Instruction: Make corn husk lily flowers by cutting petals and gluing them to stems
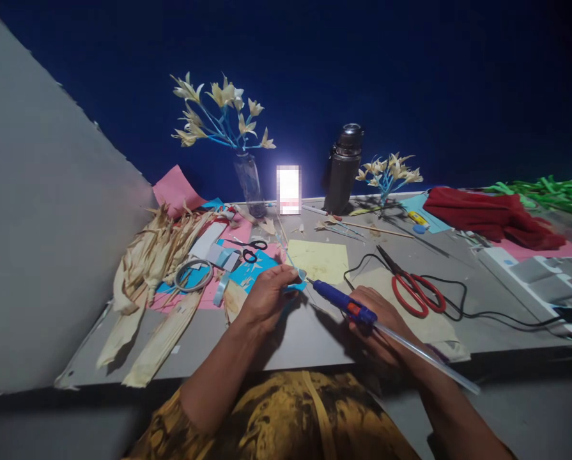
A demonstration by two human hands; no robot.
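Observation:
My right hand [376,319] is wrapped round the handle of a blue hot glue gun [336,297], and a long clear glue stick [429,358] juts from its back. The gun's nozzle points left, close to the fingertips of my left hand [266,294]. Those fingers pinch a thin light-blue stem [291,259] that slants up and away; its far tip is hard to make out. A bit of light-blue strip shows at the pinch. Just beyond lies a yellow paper sheet [319,260]. Blue paper [254,271] with pale scraps lies beside my left hand.
Dried husks [146,262], black scissors [250,246] and a tape roll [193,276] lie left. Red-handled scissors [417,294], a black cord [496,316] and a power strip [530,287] lie right. Behind stand a flower vase [250,182], a bright light [289,190] and a flask [344,172].

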